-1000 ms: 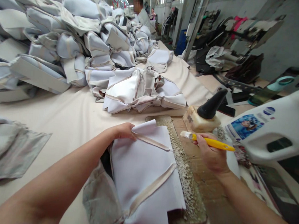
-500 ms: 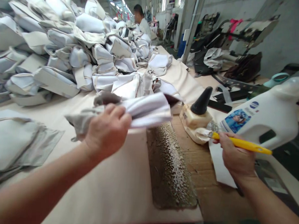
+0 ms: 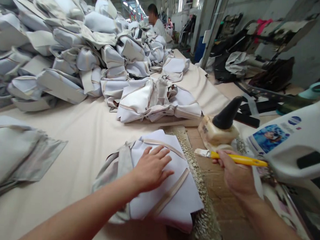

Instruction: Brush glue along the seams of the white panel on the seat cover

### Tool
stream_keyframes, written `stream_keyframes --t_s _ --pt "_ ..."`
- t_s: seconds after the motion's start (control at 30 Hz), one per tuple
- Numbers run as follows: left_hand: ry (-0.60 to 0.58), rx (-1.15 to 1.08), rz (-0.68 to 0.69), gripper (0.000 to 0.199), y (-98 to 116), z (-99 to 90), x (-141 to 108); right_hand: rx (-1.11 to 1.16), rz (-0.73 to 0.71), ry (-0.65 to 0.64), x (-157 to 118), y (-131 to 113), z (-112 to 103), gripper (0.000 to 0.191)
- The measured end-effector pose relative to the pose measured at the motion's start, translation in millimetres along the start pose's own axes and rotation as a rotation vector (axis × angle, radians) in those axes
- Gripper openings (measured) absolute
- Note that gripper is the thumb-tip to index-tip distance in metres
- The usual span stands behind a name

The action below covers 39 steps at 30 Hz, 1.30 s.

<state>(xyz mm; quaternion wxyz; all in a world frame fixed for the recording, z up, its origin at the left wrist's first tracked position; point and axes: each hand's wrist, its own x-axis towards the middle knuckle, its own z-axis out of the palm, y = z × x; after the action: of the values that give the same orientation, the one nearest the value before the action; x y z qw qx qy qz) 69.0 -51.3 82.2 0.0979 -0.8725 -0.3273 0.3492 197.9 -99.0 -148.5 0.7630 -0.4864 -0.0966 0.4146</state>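
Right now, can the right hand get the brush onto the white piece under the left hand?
Probably yes. The right hand holds the yellow brush just beside the white fabric piece; the left hand leaves its right edge uncovered.

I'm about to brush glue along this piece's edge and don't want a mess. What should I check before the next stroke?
1. Fabric piece pinned flat: ok, left hand presses on it, palm down.
2. Brush gripped: ok, right hand holds the yellow handle.
3. Bristles loaded: cannot tell, the tip is whitish but blurred.
4. Piece's edge over the crusted board: ok, the right edge lies on it.
5. Glue pot near the brush: ok, just behind it.
6. Fingers clear of the edge: ok.
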Motion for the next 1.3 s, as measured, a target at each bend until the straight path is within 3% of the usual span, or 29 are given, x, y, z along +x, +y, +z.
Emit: stream_keyframes --t_s 0.1,0.17,0.3,0.5,0.57,0.77,0.83,0.97,1.03,1.3 --pt "-0.020 0.008 -0.069 0.054 -25 21.8 50 0.020 0.085 -0.072 8 8 25 0.027" --pt "-0.063 -0.013 -0.070 0.054 -35 40.9 68 -0.068 0.098 -0.123 14 16 41 0.026" --pt "-0.022 -0.046 -0.017 0.048 -44 61.5 73 -0.264 0.092 -0.251 35 33 77 0.027" --pt "0.025 -0.095 -0.020 0.048 -47 67.0 70 -0.349 0.001 -0.241 76 35 139 0.030" --pt "0.025 -0.111 -0.021 0.048 -48 68.9 70 -0.379 -0.014 -0.262 73 32 138 0.029" --pt "0.058 -0.146 -0.012 0.049 -51 76.4 69 -0.534 -0.007 -0.372 37 21 93 0.026" --pt "0.067 -0.162 -0.013 0.048 -51 77.9 69 -0.547 -0.055 -0.351 42 20 99 0.025" --pt "0.082 -0.175 -0.018 0.047 -51 77.3 68 -0.506 -0.128 -0.298 73 26 135 0.026" --pt "0.083 -0.180 -0.019 0.047 -51 76.5 68 -0.512 -0.128 -0.300 78 29 140 0.026" --pt "0.065 -0.190 -0.019 0.047 -52 77.9 68 -0.603 -0.096 -0.437 18 6 73 0.027"
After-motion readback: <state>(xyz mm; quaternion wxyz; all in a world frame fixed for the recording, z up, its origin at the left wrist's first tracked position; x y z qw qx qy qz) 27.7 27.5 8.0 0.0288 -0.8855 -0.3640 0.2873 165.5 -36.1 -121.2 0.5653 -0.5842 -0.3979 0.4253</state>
